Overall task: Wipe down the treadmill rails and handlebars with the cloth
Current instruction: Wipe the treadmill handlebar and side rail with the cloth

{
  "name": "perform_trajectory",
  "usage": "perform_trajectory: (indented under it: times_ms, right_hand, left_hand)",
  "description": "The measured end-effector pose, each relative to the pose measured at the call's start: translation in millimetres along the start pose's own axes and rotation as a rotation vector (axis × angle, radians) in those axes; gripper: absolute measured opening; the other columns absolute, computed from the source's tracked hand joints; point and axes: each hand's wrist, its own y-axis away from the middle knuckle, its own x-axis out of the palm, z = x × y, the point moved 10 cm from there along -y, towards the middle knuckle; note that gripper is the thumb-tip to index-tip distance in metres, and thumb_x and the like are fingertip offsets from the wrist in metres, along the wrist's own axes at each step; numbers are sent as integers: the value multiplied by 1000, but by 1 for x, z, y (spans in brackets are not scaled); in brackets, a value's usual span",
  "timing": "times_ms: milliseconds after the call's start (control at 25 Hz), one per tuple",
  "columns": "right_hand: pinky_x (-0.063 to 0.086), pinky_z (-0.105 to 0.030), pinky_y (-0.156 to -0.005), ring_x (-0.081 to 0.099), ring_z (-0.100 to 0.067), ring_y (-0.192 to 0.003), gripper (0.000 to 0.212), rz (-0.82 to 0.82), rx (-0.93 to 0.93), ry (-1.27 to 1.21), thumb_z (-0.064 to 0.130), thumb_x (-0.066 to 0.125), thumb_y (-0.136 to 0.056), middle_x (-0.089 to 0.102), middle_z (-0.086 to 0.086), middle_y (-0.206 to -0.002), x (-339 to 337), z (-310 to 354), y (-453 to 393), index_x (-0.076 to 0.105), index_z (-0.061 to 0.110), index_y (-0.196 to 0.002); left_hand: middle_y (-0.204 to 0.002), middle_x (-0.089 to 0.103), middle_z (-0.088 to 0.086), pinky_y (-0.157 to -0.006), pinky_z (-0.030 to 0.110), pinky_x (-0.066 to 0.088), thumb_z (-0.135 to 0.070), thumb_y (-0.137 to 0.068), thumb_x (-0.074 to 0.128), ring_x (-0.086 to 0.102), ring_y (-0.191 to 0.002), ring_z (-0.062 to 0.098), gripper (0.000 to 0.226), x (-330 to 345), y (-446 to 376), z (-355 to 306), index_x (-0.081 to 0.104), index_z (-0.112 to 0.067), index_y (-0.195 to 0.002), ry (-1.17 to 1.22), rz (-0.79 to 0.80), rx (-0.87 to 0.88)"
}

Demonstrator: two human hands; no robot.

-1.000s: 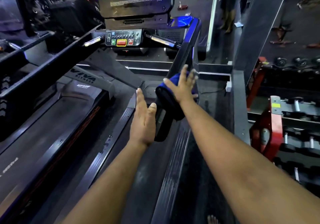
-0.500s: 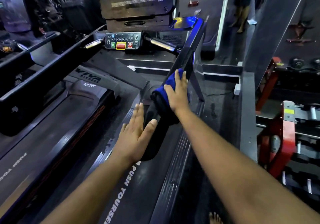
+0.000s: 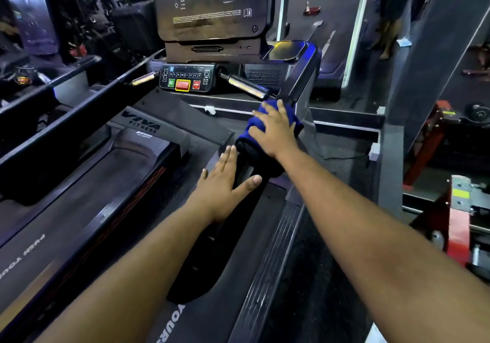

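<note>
Two hands on the right-side rail (image 3: 299, 90). Right hand (image 3: 275, 130) presses the blue cloth (image 3: 245, 137) flat against it, fingers spread. Left hand (image 3: 225, 183) open, palm flat on the rail's near part, holding nothing.

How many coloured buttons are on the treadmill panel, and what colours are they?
Green buttons: 1
Red buttons: 2, a big one with a yellow edge and a small round one
Total: 3

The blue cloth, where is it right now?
The cloth is draped over the treadmill's right rail, under the right hand, just below the console.
</note>
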Motion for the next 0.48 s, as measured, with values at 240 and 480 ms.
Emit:
perform_trajectory:
  times_ms: [240, 480]
  right_hand:
    - [7, -71, -113, 16, -19, -151, 65, 52, -291, 16, 62, 41, -76, 43, 8, -153, 5, 5, 4, 60, 35, -133]
    - [9, -71, -114, 1, -24, -153, 59, -60, 77, -90, 46, 58, -85, 23, -1, -163, -14, -32, -47, 54, 24, -140]
  left_hand:
    - [-165, -12, -12, -125, 45, 1, -89, -75, 19, -6, -151, 2, 105, 6, -6, 5, -18, -31, -154, -8, 4, 22]
    - [-164, -17, -13, -125, 46, 2, -93, -74, 15, -9, -150, 2, 100, 6, -5, 5, -15, -40, -153, -48, 13, 15]
